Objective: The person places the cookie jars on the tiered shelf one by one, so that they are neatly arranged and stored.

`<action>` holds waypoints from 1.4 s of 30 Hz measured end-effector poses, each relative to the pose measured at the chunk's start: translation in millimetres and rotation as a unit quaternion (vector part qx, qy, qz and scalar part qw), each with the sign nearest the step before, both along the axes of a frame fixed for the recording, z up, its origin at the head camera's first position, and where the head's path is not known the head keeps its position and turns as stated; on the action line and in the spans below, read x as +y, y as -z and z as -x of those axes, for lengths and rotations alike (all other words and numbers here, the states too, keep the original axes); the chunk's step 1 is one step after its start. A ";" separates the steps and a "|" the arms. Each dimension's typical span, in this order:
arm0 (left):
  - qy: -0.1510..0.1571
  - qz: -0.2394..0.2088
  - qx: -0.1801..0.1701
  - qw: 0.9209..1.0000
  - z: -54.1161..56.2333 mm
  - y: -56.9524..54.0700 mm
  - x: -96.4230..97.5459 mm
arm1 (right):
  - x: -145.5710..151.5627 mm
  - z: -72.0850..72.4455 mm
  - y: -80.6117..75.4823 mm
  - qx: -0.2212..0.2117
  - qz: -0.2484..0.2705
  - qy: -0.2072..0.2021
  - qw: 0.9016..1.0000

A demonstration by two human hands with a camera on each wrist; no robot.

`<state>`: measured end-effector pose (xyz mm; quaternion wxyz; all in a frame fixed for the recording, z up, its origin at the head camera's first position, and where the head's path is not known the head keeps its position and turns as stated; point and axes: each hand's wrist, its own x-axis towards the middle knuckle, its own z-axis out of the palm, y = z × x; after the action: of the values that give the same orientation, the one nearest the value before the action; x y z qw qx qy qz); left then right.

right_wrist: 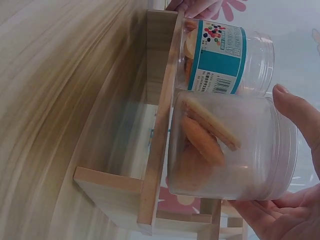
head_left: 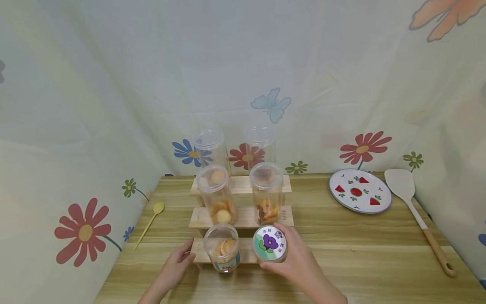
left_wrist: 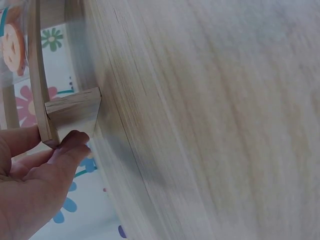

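My left hand (head_left: 176, 266) pinches the left end of the lowest board of a wooden three-step rack (head_left: 246, 251). In the left wrist view, the thumb side lies over the board's end (left_wrist: 48, 135) and fingertips reach beneath it. My right hand (head_left: 298, 257) grips a clear round jar (right_wrist: 225, 150) near its lid, thumb on one side and fingers on the other. Biscuit pieces show inside. Its lid (head_left: 270, 242) bears a purple flower on green and white. The jar is at the lowest step, right of an open-topped biscuit jar (head_left: 222, 249) with a blue label.
Two lidded jars with snacks, one left (head_left: 216, 194) and one right (head_left: 267, 194), stand on the middle step. Two tall clear jars stand behind. Rightward lie a patterned plate (head_left: 360, 191) and a wooden-handled spatula (head_left: 417, 215); a yellow spoon (head_left: 149, 223) lies left.
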<state>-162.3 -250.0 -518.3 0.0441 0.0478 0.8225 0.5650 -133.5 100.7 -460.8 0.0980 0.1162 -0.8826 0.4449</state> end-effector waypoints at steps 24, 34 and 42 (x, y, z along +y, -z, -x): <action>0.015 0.022 0.005 1.000 -0.1 -1.6 2.8 | -0.5 -1.3 5.6 -0.014 -0.010 0.016 1.000; 0.014 0.026 0.002 1.000 0.7 -1.8 2.7 | 23.5 -6.5 1.0 -0.047 -0.026 0.001 0.999; 0.031 0.042 0.003 0.999 1.5 -3.5 -1.5 | 60.8 -6.8 -2.3 -0.035 -0.046 0.025 0.998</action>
<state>-163.8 -251.6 -514.8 0.0608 0.0728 0.8437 0.5284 -126.7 161.5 -458.6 0.0731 0.0829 -0.9077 0.4048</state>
